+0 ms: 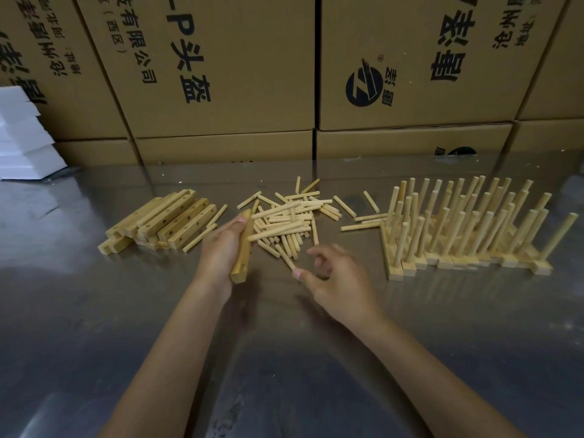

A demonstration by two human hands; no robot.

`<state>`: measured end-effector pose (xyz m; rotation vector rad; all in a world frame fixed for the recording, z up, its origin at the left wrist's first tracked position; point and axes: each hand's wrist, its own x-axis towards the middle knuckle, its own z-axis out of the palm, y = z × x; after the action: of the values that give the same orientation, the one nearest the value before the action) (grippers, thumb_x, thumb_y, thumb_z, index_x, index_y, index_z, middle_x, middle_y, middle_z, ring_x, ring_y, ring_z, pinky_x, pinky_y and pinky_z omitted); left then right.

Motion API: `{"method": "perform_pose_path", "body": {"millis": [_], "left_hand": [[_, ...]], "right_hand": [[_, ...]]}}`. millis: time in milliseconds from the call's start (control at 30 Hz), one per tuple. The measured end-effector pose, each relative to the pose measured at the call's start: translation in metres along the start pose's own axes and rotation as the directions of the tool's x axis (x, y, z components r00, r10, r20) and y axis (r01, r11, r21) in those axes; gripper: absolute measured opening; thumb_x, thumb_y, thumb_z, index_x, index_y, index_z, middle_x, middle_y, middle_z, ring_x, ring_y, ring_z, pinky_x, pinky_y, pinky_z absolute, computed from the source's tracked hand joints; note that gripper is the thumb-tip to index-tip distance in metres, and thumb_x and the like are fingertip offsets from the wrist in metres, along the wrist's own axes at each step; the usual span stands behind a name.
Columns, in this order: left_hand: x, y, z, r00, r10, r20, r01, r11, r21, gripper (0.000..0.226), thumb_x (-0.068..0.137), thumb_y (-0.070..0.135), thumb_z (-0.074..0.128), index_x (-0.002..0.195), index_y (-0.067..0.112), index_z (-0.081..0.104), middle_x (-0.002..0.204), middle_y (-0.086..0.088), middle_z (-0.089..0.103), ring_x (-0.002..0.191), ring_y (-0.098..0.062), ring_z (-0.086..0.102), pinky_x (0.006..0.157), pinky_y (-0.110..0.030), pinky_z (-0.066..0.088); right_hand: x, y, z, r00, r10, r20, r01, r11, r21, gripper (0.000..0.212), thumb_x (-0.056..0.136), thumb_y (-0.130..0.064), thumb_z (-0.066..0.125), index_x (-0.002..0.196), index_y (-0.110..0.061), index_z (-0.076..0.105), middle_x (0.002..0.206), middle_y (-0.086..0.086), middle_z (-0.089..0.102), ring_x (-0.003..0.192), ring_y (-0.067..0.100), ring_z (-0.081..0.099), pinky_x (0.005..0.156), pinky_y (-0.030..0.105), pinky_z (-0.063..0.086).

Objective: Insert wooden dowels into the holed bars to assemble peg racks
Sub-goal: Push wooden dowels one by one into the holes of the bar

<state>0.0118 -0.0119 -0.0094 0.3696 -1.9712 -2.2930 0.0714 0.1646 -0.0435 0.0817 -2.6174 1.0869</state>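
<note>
right hand (335, 273) fingers motion-blurred, foam blocks (22, 137) cut off at left edge, upper cartons (221, 58) cropped

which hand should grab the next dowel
Right. The right hand holds nothing and sits at the dowel pile, while the left hand grips a holed bar.

Your one head camera looks forward and down, close over the dowel pile (286, 221), with cardboard boxes (221, 64) stacked behind it.
</note>
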Motion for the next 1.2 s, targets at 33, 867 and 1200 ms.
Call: {"method": "perform_pose_path", "body": {"millis": [33, 867, 1200], "left_hand": [[0.002, 0.0, -0.001, 1.0, -0.014, -0.009, 0.014, 1.0, -0.027, 0.025, 0.098, 0.03, 0.06, 0.119, 0.021, 0.072, 0.079, 0.0, 0.073, 0.061, -0.008, 0.065, 0.051, -0.02, 0.05], [-0.013, 0.006, 0.008, 0.998, -0.012, 0.065, 0.023, 0.985, -0.17, 0.024, 0.1, 0.022, 0.056, 0.119, 0.017, 0.07, 0.061, 0.006, 0.067, 0.047, -0.003, 0.059, 0.041, -0.017, 0.045], [-0.019, 0.01, 0.009, 0.997, 0.011, 0.078, 0.003, 0.984, -0.176, 0.026, 0.102, 0.02, 0.054, 0.122, 0.015, 0.068, 0.071, 0.006, 0.069, 0.053, -0.003, 0.061, 0.043, -0.017, 0.046]], "right_hand": [[0.0, 0.001, 0.005, 0.999, -0.032, 0.004, 0.032, 0.997, -0.072, 0.036, 0.085, -0.048, 0.069, 0.115, -0.028, 0.067, 0.098, -0.01, 0.055, 0.097, 0.008, 0.051, 0.079, 0.026, 0.046], [-0.014, -0.04, -0.027, 0.966, -0.251, -0.068, 0.257, 0.878, 0.405, 0.022, 0.09, -0.003, 0.061, 0.1, -0.013, 0.077, 0.087, -0.011, 0.065, 0.071, 0.005, 0.056, 0.065, 0.016, 0.044], [-0.014, -0.038, -0.025, 0.968, -0.247, -0.053, 0.247, 0.882, 0.401, 0.021, 0.091, -0.003, 0.061, 0.099, -0.013, 0.077, 0.085, -0.007, 0.065, 0.068, 0.004, 0.053, 0.063, 0.016, 0.043]]}}
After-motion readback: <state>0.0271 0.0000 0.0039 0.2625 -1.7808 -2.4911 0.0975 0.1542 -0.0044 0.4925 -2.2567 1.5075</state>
